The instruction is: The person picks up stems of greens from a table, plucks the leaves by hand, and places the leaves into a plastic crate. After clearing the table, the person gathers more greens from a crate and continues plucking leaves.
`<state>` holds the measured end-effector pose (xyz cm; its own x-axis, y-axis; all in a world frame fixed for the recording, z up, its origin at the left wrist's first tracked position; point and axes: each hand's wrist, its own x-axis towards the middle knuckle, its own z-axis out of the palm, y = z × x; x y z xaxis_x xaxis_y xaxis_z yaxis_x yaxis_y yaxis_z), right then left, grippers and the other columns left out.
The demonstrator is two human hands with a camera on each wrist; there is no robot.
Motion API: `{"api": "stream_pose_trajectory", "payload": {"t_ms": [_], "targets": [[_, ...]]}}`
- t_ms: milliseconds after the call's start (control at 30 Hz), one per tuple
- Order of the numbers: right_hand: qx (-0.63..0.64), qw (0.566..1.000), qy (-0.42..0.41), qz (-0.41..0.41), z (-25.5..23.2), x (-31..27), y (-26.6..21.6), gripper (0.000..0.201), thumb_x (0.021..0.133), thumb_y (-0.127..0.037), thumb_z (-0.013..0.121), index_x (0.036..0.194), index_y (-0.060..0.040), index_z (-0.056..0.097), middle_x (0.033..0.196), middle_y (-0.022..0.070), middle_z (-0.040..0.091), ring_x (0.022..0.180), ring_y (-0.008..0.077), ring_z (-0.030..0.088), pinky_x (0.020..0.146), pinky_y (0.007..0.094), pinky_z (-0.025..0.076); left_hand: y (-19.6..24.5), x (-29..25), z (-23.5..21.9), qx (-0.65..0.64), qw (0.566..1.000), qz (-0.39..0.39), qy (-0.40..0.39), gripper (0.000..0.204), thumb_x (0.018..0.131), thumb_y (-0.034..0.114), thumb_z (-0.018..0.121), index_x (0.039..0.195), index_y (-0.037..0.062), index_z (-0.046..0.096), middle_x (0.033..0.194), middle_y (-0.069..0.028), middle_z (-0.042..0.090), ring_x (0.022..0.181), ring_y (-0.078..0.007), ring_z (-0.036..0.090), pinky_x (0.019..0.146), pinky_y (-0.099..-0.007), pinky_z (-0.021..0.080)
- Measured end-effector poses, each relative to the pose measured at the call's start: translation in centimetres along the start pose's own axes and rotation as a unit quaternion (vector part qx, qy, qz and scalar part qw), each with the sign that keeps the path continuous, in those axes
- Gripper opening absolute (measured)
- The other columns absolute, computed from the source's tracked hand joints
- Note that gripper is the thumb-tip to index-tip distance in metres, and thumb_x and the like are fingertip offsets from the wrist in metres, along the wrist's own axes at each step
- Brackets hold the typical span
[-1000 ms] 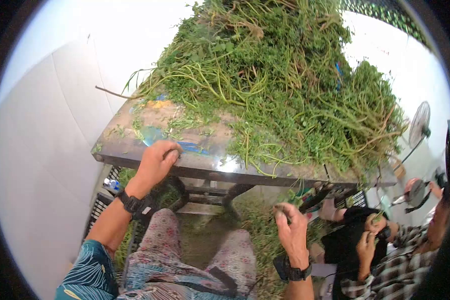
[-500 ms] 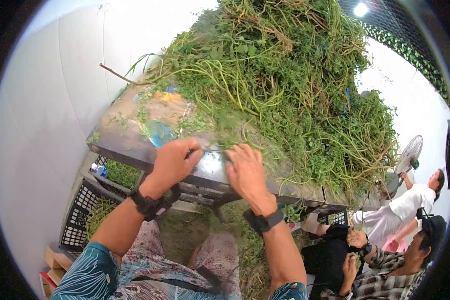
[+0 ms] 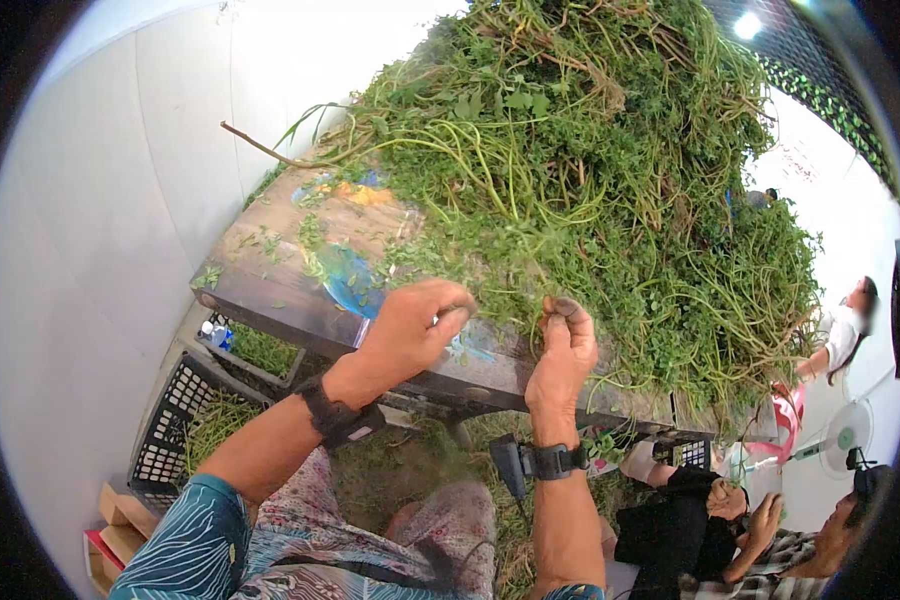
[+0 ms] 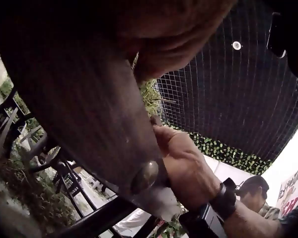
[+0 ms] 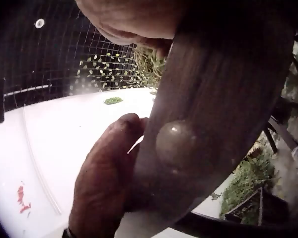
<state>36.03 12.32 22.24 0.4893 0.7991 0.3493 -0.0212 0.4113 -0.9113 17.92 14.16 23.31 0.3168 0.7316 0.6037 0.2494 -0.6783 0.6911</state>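
Observation:
In the head view, leafy green stems (image 3: 610,200) lie heaped on a dark wooden table (image 3: 270,260). My left hand (image 3: 415,325) is over the table's front edge, fingers curled and thumb near the forefinger; whether it holds anything I cannot tell. To its right, my right hand (image 3: 562,350) has thumb and fingertips together, pinching a thin green stem at the near side of the heap. Loose leaves and stems lie between the two hands. The left wrist view shows the right hand (image 4: 184,163) beyond the table edge; the right wrist view shows the left hand (image 5: 104,173).
Black crates (image 3: 170,430) with greens stand below the table at left, beside cardboard boxes (image 3: 120,520). A seated person (image 3: 810,540) in a checked shirt is at the lower right, with someone in white (image 3: 840,330) farther back. Blue and yellow patches mark the tabletop.
Both hands have moved right across the view. My right hand rose from below the table edge to the heap, then turned, fingertips upward. The view has shifted, and a person in white has appeared.

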Motion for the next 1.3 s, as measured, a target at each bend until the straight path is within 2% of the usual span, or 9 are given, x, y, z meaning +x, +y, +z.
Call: {"api": "stream_pose_trajectory", "payload": {"t_ms": [233,433,533,633,733,900,1000,1133,1300], "targets": [[-0.085,0.986,-0.143,-0.016,0.0,-1.1,-1.0,0.015,0.079,0.001,0.048,0.088,-0.0003,0.06,0.087,0.0041,0.062,0.078,0.0106,0.055,0.07,0.0247,0.045,0.6,-0.5,1.5,0.002,0.998,0.02,0.066,0.021,0.075,0.006,0.056,0.095,0.0013,0.055,0.081,-0.0133,0.058,0.071,-0.0275,0.056,0.065,-0.0327,0.045],[-0.155,0.956,-0.248,-0.023,0.5,-1.7,-2.0,0.015,0.077,0.003,0.047,0.085,0.0012,0.06,0.085,0.0049,0.062,0.076,0.0115,0.056,0.07,0.0247,0.045,0.2,-0.4,1.4,0.05,0.996,-0.068,-0.007,0.027,0.073,0.004,0.054,0.1,0.0015,0.054,0.083,-0.0135,0.058,0.07,-0.0248,0.057,0.064,-0.0302,0.046],[-0.14,0.957,-0.252,-0.026,0.2,-1.2,-0.8,0.014,0.076,0.003,0.047,0.083,0.0015,0.059,0.085,0.0054,0.063,0.076,0.0118,0.056,0.07,0.025,0.045,0.2,-0.1,0.8,-0.067,0.99,-0.126,0.021,0.028,0.074,0.003,0.053,0.102,0.0014,0.052,0.079,-0.0161,0.059,0.072,-0.0327,0.057,0.064,-0.0381,0.045],[-0.143,0.963,-0.228,-0.024,0.2,-1.1,-0.3,0.014,0.076,0.004,0.046,0.082,0.0016,0.059,0.085,0.0061,0.063,0.078,0.0123,0.056,0.07,0.0253,0.045,0.8,-0.6,0.4,-0.07,0.988,-0.114,0.076,0.027,0.074,0.002,0.052,0.101,0.0028,0.055,0.094,-0.014,0.059,0.08,-0.0263,0.058,0.071,-0.0308,0.045],[-0.147,0.965,-0.212,-0.042,0.2,-1.1,-0.5,0.016,0.076,0.004,0.045,0.081,0.0017,0.059,0.088,0.0074,0.062,0.08,0.0135,0.057,0.071,0.0258,0.045,0.2,-0.4,1.2,0.068,0.981,0.084,0.163,0.027,0.074,0.002,0.052,0.1,0.0028,0.056,0.101,-0.0157,0.057,0.091,-0.0304,0.055,0.078,-0.034,0.044],[-0.174,0.94,-0.261,-0.132,0.1,-1.1,-1.0,0.018,0.074,0.002,0.047,0.087,0.001,0.059,0.094,0.0101,0.062,0.083,0.0167,0.058,0.072,0.0262,0.045,0.3,-0.6,1.5,0.1,0.992,0.047,0.059,0.024,0.072,0.003,0.054,0.097,0.0021,0.055,0.099,-0.0172,0.055,0.093,-0.0332,0.053,0.08,-0.0384,0.043],[-0.149,0.962,-0.226,0.034,1.2,-2.0,-3.3,0.023,0.072,-0.004,0.054,0.094,-0.0001,0.057,0.097,0.0123,0.06,0.091,0.0222,0.057,0.079,0.0302,0.044,0.0,-0.8,1.5,0.111,0.993,0.0,0.041,0.02,0.073,0.005,0.056,0.092,0.0015,0.054,0.089,-0.016,0.055,0.085,-0.0355,0.053,0.073,-0.0403,0.043],[-0.344,0.846,-0.34,-0.225,1.0,-0.9,-1.4,0.031,0.071,-0.013,0.058,0.1,-0.0011,0.055,0.104,0.017,0.056,0.105,0.0334,0.047,0.091,0.0395,0.036,-0.2,-0.7,1.3,0.047,0.995,-0.064,0.054,0.015,0.077,0.011,0.056,0.088,0.0006,0.055,0.072,-0.0121,0.055,0.068,-0.0291,0.056,0.061,-0.0368,0.044],[-0.367,0.85,-0.288,-0.243,0.9,-0.9,-0.3,0.02,0.075,-0.011,0.054,0.091,0.0011,0.053,0.096,0.016,0.056,0.094,0.0334,0.051,0.084,0.0389,0.039,-0.1,-1.2,-0.1,-0.168,0.961,-0.167,0.142,0.025,0.089,0.023,0.046,0.092,-0.0005,0.056,0.075,-0.0054,0.058,0.064,-0.0118,0.052,0.058,-0.0275,0.042]]}}
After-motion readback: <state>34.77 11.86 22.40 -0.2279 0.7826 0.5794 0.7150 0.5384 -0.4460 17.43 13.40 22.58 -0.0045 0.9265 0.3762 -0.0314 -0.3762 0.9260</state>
